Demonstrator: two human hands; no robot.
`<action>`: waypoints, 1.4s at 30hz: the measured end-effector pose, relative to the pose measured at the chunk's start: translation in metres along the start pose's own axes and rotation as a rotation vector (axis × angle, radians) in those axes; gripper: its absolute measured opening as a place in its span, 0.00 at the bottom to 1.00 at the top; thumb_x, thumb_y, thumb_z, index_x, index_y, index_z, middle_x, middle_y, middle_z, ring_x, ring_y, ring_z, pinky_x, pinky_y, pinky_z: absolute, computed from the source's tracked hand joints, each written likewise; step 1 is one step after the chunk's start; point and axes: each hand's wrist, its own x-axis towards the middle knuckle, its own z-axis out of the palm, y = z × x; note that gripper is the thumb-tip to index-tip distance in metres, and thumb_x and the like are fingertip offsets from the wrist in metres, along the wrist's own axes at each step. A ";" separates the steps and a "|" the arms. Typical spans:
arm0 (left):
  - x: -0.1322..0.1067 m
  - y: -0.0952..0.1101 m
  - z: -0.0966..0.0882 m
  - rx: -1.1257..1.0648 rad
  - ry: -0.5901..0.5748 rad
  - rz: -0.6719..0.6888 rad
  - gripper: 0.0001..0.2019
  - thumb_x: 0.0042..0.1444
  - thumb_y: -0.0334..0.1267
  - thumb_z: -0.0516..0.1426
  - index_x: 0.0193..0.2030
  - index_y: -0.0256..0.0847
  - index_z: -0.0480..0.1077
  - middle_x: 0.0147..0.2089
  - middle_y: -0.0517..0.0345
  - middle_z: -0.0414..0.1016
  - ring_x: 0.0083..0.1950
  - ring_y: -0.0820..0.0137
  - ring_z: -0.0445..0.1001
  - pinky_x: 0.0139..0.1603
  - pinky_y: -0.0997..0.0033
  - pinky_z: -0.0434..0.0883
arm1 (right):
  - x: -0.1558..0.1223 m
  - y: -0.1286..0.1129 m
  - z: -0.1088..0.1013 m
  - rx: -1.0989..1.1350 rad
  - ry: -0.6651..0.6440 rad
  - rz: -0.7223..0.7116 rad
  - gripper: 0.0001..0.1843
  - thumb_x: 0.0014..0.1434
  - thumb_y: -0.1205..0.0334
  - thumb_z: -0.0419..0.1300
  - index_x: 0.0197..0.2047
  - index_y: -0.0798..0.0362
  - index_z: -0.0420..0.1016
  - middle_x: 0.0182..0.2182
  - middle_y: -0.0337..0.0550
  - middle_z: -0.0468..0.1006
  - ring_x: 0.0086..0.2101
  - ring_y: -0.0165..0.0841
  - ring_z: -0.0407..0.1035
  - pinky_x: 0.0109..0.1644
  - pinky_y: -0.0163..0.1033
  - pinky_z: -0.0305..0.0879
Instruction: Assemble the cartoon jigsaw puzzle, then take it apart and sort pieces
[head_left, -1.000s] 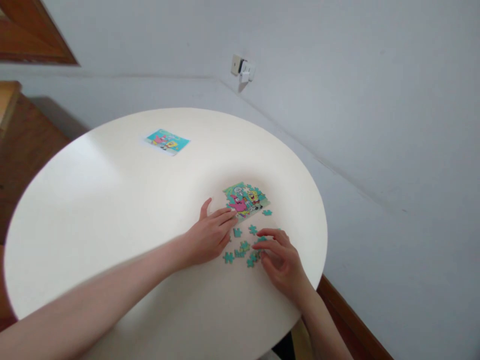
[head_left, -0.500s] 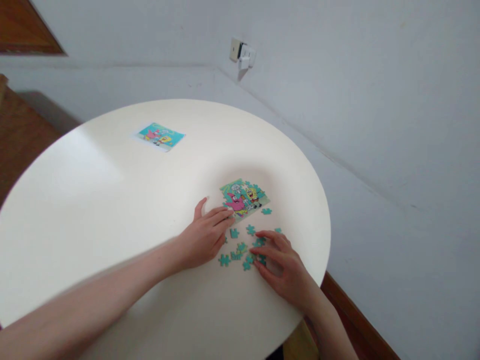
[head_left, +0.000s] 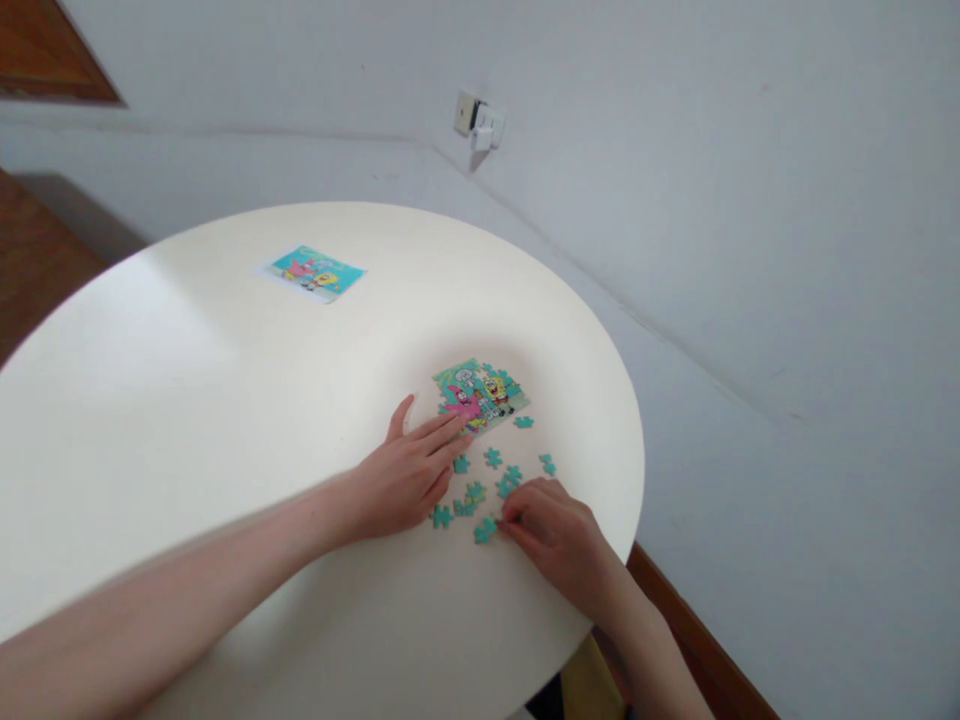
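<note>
A partly assembled jigsaw puzzle (head_left: 491, 395) with cartoon figures lies on the white table. My left hand (head_left: 409, 475) is spread beside it, its fingertips resting on the puzzle's lower left edge. Several loose teal puzzle pieces (head_left: 475, 492) are scattered on the near side of the puzzle. Over the right part of that scatter, my right hand (head_left: 555, 525) is closed in a pinch, thumb and index finger at the edge of a loose puzzle piece (head_left: 485, 531). The fingers partly cover what they pinch. One loose piece (head_left: 523, 422) lies close to the puzzle's right corner.
A picture card (head_left: 319, 275) with the same cartoon scene lies farther back on the round white table (head_left: 315, 350). Behind the table, a white plug (head_left: 484, 135) sits in a wall outlet. The table's right edge is close to my right forearm.
My right hand's fingers have drawn together from a spread pose into a pinch over the loose pieces. My left hand stays at the puzzle's edge. The view has shifted slightly.
</note>
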 end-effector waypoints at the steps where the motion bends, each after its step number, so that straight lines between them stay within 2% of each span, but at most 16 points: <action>1: 0.000 0.000 0.000 0.000 -0.008 0.003 0.20 0.62 0.33 0.43 0.59 0.38 0.63 0.63 0.46 0.62 0.64 0.62 0.60 0.67 0.44 0.31 | 0.001 -0.001 -0.001 0.040 0.013 0.008 0.06 0.54 0.70 0.60 0.28 0.50 0.69 0.26 0.36 0.74 0.29 0.30 0.69 0.34 0.37 0.68; 4: 0.000 0.000 0.000 -0.010 0.002 0.003 0.19 0.63 0.34 0.44 0.57 0.39 0.65 0.61 0.46 0.66 0.63 0.62 0.62 0.67 0.44 0.31 | 0.009 0.003 -0.006 0.150 0.157 0.059 0.03 0.55 0.67 0.60 0.34 0.49 0.73 0.25 0.36 0.74 0.27 0.28 0.68 0.31 0.34 0.66; 6: 0.000 0.000 0.000 -0.015 0.026 0.001 0.18 0.63 0.34 0.44 0.56 0.39 0.67 0.59 0.46 0.68 0.62 0.62 0.64 0.66 0.43 0.32 | 0.022 0.015 -0.010 0.195 0.284 0.112 0.07 0.55 0.64 0.60 0.38 0.49 0.76 0.26 0.37 0.74 0.26 0.28 0.67 0.30 0.35 0.66; 8: -0.001 -0.001 0.001 -0.012 0.052 0.004 0.18 0.62 0.33 0.45 0.54 0.39 0.68 0.57 0.46 0.70 0.60 0.61 0.65 0.66 0.42 0.32 | 0.041 0.033 -0.014 0.261 0.382 0.202 0.06 0.53 0.61 0.61 0.35 0.50 0.77 0.26 0.39 0.76 0.26 0.29 0.68 0.30 0.36 0.66; 11: -0.001 -0.001 0.001 -0.002 0.084 0.016 0.17 0.61 0.32 0.46 0.52 0.38 0.70 0.56 0.47 0.71 0.58 0.61 0.67 0.66 0.41 0.33 | 0.072 0.065 -0.014 0.453 0.528 0.337 0.09 0.46 0.57 0.64 0.30 0.53 0.76 0.22 0.39 0.76 0.24 0.30 0.70 0.29 0.37 0.66; 15: -0.001 -0.002 0.002 -0.003 0.135 0.029 0.15 0.60 0.31 0.47 0.48 0.38 0.71 0.52 0.49 0.74 0.56 0.60 0.69 0.66 0.40 0.35 | 0.096 0.094 -0.006 0.622 0.608 0.471 0.13 0.39 0.54 0.66 0.25 0.54 0.73 0.17 0.38 0.74 0.22 0.31 0.70 0.27 0.36 0.64; 18: -0.001 -0.001 0.002 -0.011 0.159 0.036 0.14 0.59 0.30 0.48 0.46 0.39 0.72 0.50 0.50 0.76 0.55 0.61 0.69 0.66 0.41 0.37 | 0.096 0.101 0.001 0.636 0.603 0.491 0.13 0.38 0.54 0.66 0.26 0.54 0.74 0.18 0.39 0.75 0.22 0.31 0.70 0.27 0.36 0.64; 23: -0.001 0.000 0.002 -0.018 0.166 0.033 0.13 0.59 0.30 0.48 0.45 0.38 0.72 0.49 0.49 0.76 0.54 0.60 0.70 0.65 0.40 0.37 | 0.088 0.103 0.002 0.515 0.552 0.421 0.13 0.43 0.57 0.62 0.33 0.54 0.79 0.24 0.42 0.78 0.25 0.32 0.71 0.30 0.38 0.66; 30: -0.001 -0.001 0.001 -0.021 0.154 0.026 0.14 0.59 0.30 0.48 0.46 0.40 0.72 0.50 0.50 0.76 0.54 0.61 0.70 0.65 0.40 0.37 | 0.085 0.101 0.002 0.415 0.512 0.415 0.13 0.46 0.60 0.58 0.34 0.55 0.78 0.28 0.45 0.79 0.28 0.33 0.72 0.32 0.39 0.67; 33: -0.001 -0.001 0.000 -0.013 0.154 0.035 0.15 0.58 0.29 0.47 0.46 0.39 0.72 0.50 0.49 0.76 0.54 0.61 0.70 0.65 0.39 0.39 | 0.084 0.099 0.001 0.278 0.506 0.340 0.15 0.50 0.61 0.54 0.37 0.55 0.79 0.29 0.45 0.79 0.28 0.32 0.70 0.31 0.38 0.65; 37: -0.001 -0.001 0.001 -0.010 0.158 0.037 0.14 0.58 0.29 0.47 0.46 0.38 0.72 0.49 0.49 0.76 0.54 0.60 0.70 0.65 0.39 0.39 | 0.083 0.097 -0.001 0.134 0.484 0.253 0.15 0.52 0.64 0.50 0.34 0.53 0.79 0.30 0.45 0.78 0.30 0.32 0.69 0.33 0.38 0.64; 42: -0.001 -0.002 0.001 -0.015 0.158 0.037 0.15 0.58 0.29 0.48 0.46 0.39 0.72 0.49 0.49 0.76 0.53 0.61 0.71 0.65 0.39 0.39 | 0.083 0.096 0.002 0.211 0.526 0.364 0.12 0.51 0.60 0.54 0.35 0.54 0.76 0.27 0.44 0.77 0.26 0.32 0.69 0.32 0.39 0.65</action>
